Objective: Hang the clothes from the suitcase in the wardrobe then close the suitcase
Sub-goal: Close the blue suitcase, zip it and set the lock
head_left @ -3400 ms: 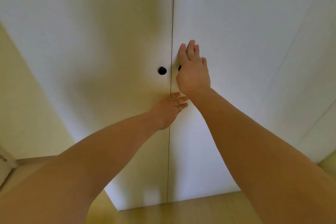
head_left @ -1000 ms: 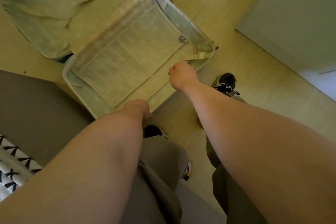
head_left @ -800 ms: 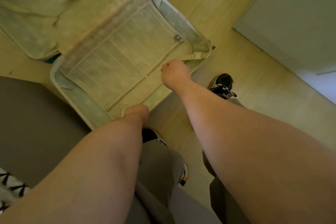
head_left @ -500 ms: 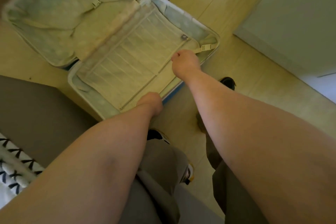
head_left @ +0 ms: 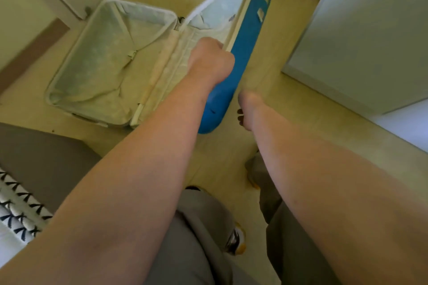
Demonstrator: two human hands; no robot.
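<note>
change: half a second ago both halves of the suitcase [head_left: 148, 90] lay open and flat on the floor [head_left: 273, 81], with a fist on the rim of one half. now the blue-shelled half [head_left: 240, 60] is swung up on its hinge, close to upright.

left hand [head_left: 210, 62]: fingers curled over the raised half's rim, gripping it about mid-length. the lined flat half [head_left: 104, 71] sits just left of that hand, with no clothes showing in it (straps loose across the lining).

right hand [head_left: 250, 109]: nearer and to the right of the left hand, just beside the blue shell's lower corner. it's motion-blurred, so i cannot tell whether it is spread or curled, or whether it touches the shell.

white panel [head_left: 370, 30], well to the right of both hands, is probably the wardrobe. it was pushed shut 3.4 s ago.

read: hanging looks finished and closing has begun, with the lid about halfway through its arc. next it needs to tip over onto the flat half, rims lined up, lining and straps kept clear of the seam. the fastening is not in view.
</note>
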